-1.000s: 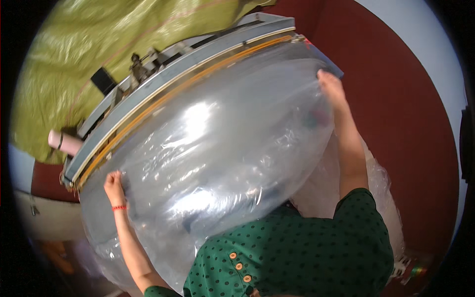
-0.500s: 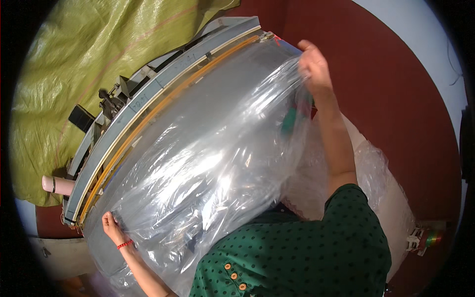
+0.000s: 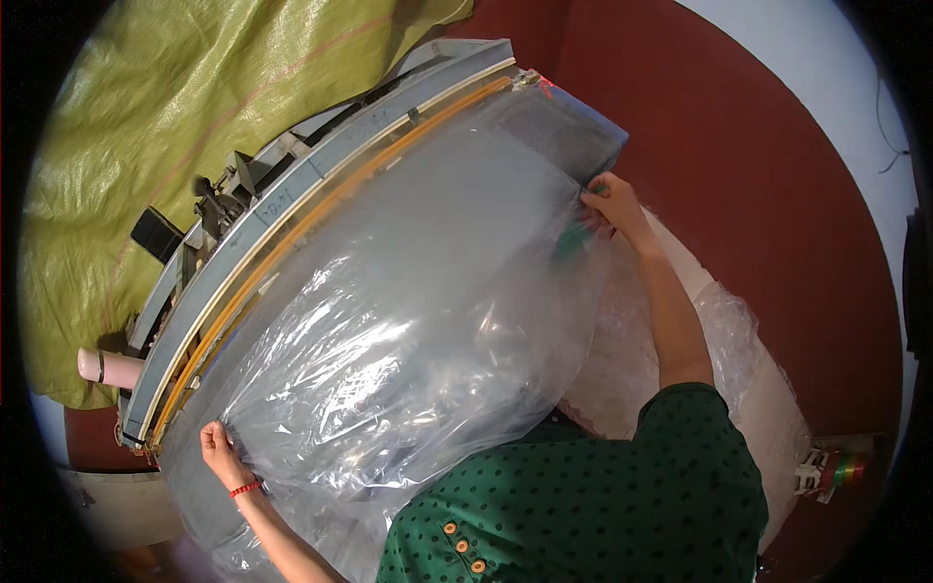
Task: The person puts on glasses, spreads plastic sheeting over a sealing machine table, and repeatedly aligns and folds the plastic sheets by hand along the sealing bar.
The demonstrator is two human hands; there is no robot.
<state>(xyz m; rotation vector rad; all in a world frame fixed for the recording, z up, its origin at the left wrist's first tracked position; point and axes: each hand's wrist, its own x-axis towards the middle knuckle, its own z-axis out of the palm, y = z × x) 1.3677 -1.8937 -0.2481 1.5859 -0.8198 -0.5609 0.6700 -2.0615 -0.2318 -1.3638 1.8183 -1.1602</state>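
A large clear plastic sheet (image 3: 389, 330) spreads over a grey work surface (image 3: 554, 131), shiny and creased toward me. At its left edge my left hand (image 3: 222, 449), with a red bracelet at the wrist, pinches the film. My right hand (image 3: 612, 202) grips the sheet's far right corner with thumb and fingers closed, beside the surface's right edge. Something green (image 3: 573, 240) shows blurred through the film just below that hand. Past the sheet runs a long grey machine bar (image 3: 321, 160) with an orange strip (image 3: 282, 248) along its near side.
Behind the bar hang metal brackets (image 3: 233, 185) and a yellow-green woven tarp (image 3: 224, 87). A pink bottle (image 3: 112, 369) lies against the bar's left end. More crumpled film (image 3: 724, 325) rests on a pale surface to my right, near a coloured stack light (image 3: 841, 471).
My right hand has come down and nearer along the right edge, baring the surface's far right corner. The film lies flatter at the far side. My left hand has hardly moved.
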